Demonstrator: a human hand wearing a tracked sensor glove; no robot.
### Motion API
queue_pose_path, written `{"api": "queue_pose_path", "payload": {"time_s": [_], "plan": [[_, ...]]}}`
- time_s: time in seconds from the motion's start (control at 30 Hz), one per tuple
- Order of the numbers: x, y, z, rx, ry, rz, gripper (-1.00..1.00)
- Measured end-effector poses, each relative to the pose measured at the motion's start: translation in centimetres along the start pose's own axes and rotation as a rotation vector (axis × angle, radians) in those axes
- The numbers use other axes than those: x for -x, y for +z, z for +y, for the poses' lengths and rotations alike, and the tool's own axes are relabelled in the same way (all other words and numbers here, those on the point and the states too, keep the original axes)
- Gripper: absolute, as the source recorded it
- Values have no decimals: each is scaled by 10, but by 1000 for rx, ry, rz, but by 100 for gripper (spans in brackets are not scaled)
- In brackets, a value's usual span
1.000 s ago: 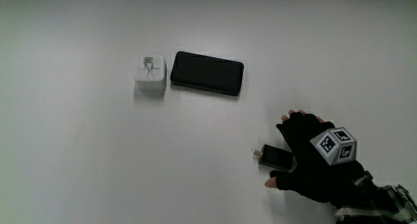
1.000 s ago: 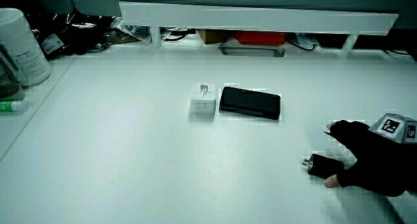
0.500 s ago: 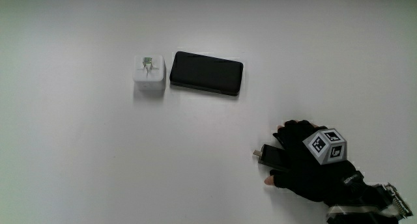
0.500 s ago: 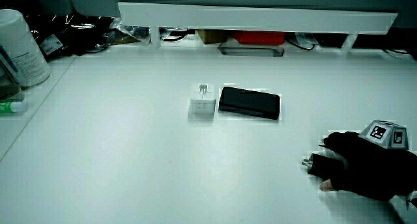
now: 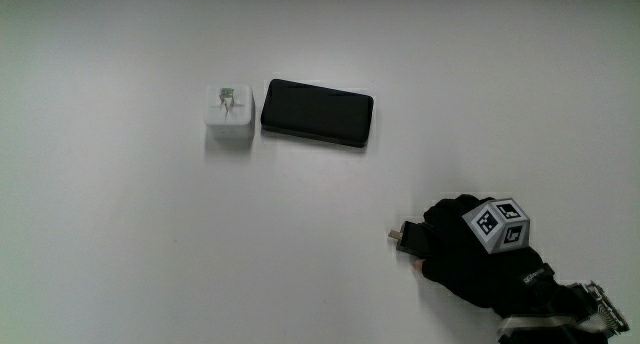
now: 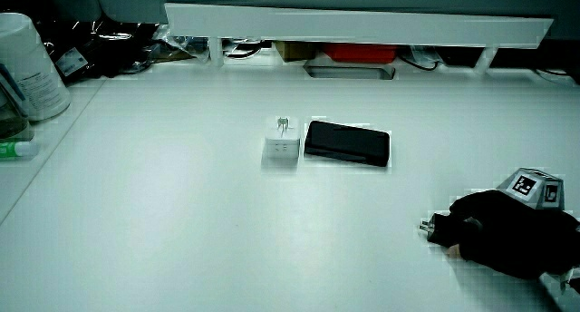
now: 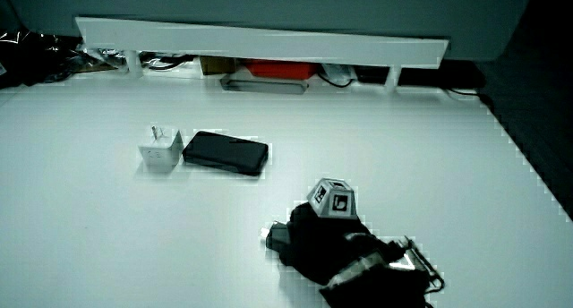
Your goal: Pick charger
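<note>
**Grasp closed on black charger, lift not yet made**

The hand is laid over a small black charger on the white table, nearer to the person than the black phone and well apart from it. The fingers are curled down around the charger's body, so it is judged gripped; only its front end and the metal plug prongs are left showing past the glove. The same is seen in both side views: prongs poking out from under the curled glove, and the dark charger end at the front of the hand. The patterned cube is seen on the back of the hand.

Progress, as judged: reach done, grasp closed. The charger appears to rest on the table surface, with no gap made out under it in a side view, so the lift is taken as what is left. Contact with the table cannot be fully confirmed, since most of the body is hidden by the glove.

A white charger cube, prongs up, is set just beside the phone, on the side away from the hand, and is untouched. The low partition is farther from the person than the phone.
</note>
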Motion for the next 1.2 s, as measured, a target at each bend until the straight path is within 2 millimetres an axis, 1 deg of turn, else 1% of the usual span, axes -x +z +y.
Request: {"api": "queue_pose_path", "payload": {"time_s": [0.07, 0.23, 0.3, 0.33, 0.5, 0.67, 0.77, 0.8, 0.9, 0.97, 1.07, 1.1, 1.13, 1.17, 1.2], "plan": [[3, 2, -1, 3, 6, 2, 36], [2, 0, 0, -27, 1, -8, 54], [3, 0, -1, -28, 11, 16, 61], [1, -2, 1, -35, 11, 8, 64], [4, 2, -1, -64, 21, 22, 82], [2, 1, -1, -88, 35, 23, 100], [2, -1, -1, -105, 46, 8, 100], [5, 1, -3, -118, 54, 8, 100], [4, 0, -2, -96, 53, 14, 100], [9, 6, -5, -100, 67, 12, 100], [12, 13, -4, -111, 78, 4, 100], [18, 21, -7, -109, 92, 13, 100], [17, 22, -6, -131, 94, -5, 100], [24, 32, -9, -135, 112, 6, 100], [27, 37, -10, -152, 115, -11, 100]]}}
